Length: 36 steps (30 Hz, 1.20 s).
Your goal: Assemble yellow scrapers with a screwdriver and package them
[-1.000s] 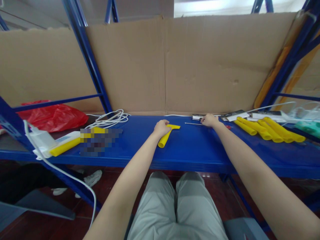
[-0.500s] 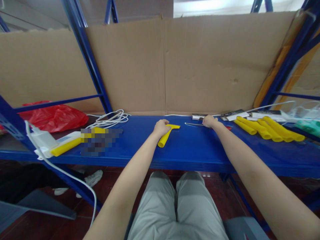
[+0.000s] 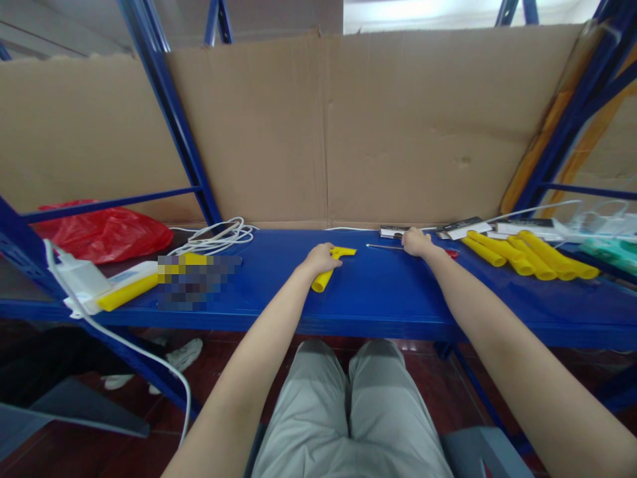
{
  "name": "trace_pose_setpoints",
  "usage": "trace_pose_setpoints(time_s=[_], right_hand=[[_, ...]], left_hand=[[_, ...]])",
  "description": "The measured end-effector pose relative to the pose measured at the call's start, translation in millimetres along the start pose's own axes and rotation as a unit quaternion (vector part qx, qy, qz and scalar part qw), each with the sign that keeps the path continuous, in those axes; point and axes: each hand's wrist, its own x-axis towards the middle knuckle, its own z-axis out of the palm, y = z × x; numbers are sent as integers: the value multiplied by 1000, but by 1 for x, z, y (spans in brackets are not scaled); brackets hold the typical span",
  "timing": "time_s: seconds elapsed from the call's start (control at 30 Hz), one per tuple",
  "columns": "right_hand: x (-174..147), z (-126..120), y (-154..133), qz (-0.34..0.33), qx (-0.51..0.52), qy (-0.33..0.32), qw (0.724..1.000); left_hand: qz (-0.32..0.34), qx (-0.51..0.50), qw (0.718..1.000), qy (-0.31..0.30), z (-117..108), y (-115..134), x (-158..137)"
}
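My left hand [image 3: 319, 260] is closed around a yellow T-shaped plastic handle [image 3: 323, 280] resting on the blue shelf top [image 3: 279, 279]. Its crosspiece sticks out to the right, past my fingers. My right hand [image 3: 416, 242] is closed low over the shelf, its fingertips beside a small black-and-white box [image 3: 391, 232]. What those fingers pinch is hidden. A thin metal shaft [image 3: 383, 247] runs in under this hand, and a red end [image 3: 452, 253] shows on the other side; it looks like a screwdriver.
Several yellow tubular pieces [image 3: 535, 255] lie at the right beside flat boxes [image 3: 462, 228]. On the left are a coiled white cable [image 3: 239, 231], a red plastic bag [image 3: 104, 232], a white power strip [image 3: 124, 279] and another yellow piece [image 3: 129, 292]. Cardboard [image 3: 398, 126] stands behind.
My left fingers have shifted, and the thumb now lies across the yellow handle's stem. My right hand stays beside the small box. The view has moved slightly.
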Motion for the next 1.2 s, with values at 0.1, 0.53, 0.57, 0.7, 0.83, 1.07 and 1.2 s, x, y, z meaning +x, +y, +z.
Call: trace_pose_setpoints(time_s=[0.1,0.53,0.57,0.7,0.83,1.07,1.2], right_hand=[[-2,0,1,-11,11,19,1000],[-2,-2,10,11,76,71,995],[-2,-3,10,12,80,74,994],[-6,-8,6,-3,93,88,992],[-12,-12,-6,-44,107,101,988],[-15,-4,-34,-183,94,115,972],[-18,5,-48,-259,106,120,952]], left_hand=[[11,13,1000,-8,0,-1,-1],[97,65,993,22,1,-4,-4],[102,65,992,21,1,-5,-4],[126,73,989,12,-1,-7,-4],[132,111,985,8,1,-9,-1],[161,201,966,21,10,0,-6],[159,239,958,25,13,5,-11]])
